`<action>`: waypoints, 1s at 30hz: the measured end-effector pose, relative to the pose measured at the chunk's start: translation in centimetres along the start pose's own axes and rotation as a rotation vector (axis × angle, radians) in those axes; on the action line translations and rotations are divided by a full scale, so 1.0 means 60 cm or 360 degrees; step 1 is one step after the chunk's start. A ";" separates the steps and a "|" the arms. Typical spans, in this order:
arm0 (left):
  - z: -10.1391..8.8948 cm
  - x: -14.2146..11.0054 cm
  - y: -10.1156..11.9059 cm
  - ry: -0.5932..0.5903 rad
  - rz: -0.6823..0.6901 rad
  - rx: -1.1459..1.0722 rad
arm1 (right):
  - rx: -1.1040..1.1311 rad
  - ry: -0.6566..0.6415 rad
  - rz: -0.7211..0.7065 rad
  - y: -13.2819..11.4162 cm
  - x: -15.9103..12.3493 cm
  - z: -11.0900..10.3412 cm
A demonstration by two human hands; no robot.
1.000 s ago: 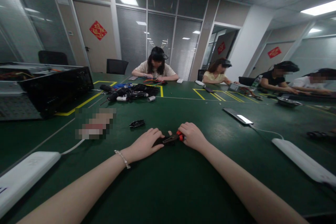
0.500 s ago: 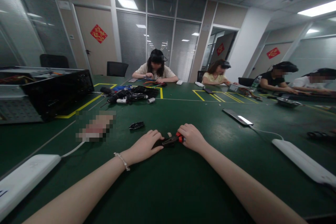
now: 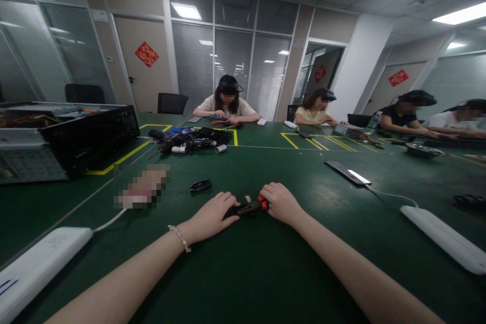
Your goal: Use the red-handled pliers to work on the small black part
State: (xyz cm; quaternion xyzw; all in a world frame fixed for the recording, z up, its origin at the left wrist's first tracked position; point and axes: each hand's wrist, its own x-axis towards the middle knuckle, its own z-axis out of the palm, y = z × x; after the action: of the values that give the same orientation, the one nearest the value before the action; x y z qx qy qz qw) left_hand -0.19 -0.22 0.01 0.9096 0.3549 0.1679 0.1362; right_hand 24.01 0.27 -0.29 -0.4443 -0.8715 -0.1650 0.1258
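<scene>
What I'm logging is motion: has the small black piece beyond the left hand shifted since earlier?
No; against the yellow tape, the black piece keeps its place.

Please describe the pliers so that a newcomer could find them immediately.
On the green table, find the camera wearer's right hand. It holds the pliers, dark nose pointing toward the left hand. Red grips set them apart from the black piece lying beyond the left hand.
</scene>
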 end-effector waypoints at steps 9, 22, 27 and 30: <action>-0.001 -0.001 0.001 -0.0025 -0.0027 -0.0029 | -0.0009 -0.0005 -0.0007 0.000 0.001 0.004; -0.003 -0.001 0.006 0.0001 -0.0010 0.0017 | 0.0002 -0.0017 -0.0005 -0.002 0.000 0.002; -0.005 -0.001 0.009 0.0003 -0.0002 0.0005 | 0.0024 -0.0016 0.0022 -0.005 0.000 0.001; -0.005 -0.002 0.008 -0.0016 -0.0027 -0.0015 | 0.0007 -0.0032 0.0030 -0.004 0.000 0.000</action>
State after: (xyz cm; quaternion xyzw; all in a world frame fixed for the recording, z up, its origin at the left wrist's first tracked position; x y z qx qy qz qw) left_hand -0.11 -0.59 0.44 0.9067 0.3612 0.1639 0.1437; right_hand 23.81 0.14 -0.36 -0.4537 -0.8689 -0.1576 0.1195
